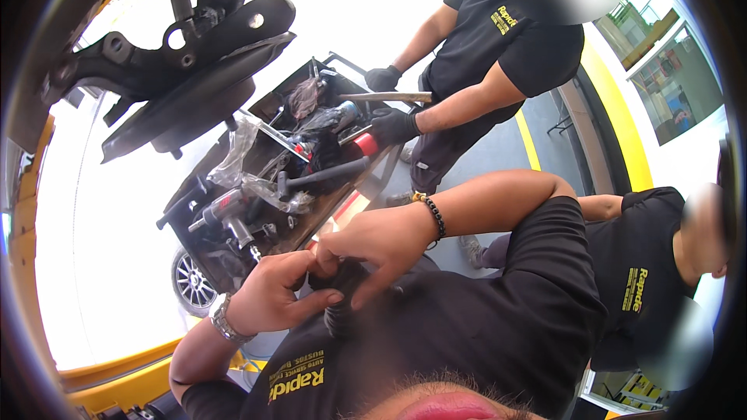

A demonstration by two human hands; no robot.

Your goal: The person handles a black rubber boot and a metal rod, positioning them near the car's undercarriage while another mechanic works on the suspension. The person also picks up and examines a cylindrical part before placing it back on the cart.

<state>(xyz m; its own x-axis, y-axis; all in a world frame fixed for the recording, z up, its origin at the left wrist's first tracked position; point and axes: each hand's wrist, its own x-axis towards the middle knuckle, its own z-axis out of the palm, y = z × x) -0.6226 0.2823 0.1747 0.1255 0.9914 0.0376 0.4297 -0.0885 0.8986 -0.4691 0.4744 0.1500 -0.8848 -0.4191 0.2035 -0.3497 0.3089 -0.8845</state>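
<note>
My left hand (276, 288), with a silver watch on its wrist, and my right hand (377, 245), with a beaded bracelet, meet in front of my chest. Both have their fingers closed on a black ribbed item (336, 311), which looks like a glove, though my fingers hide much of it. Just beyond my hands is a metal tool cart (184, 214) holding an impact wrench (226, 210), a black hammer (327, 175), plastic bags (237, 152) and several other tools.
A brake disc and suspension arm (187, 101) hang at upper left. A gloved co-worker (475, 39) stands across the cart, hands near a wooden handle (385, 96). Another person (646, 241) stands close on my right. A wheel (191, 276) lies behind the cart.
</note>
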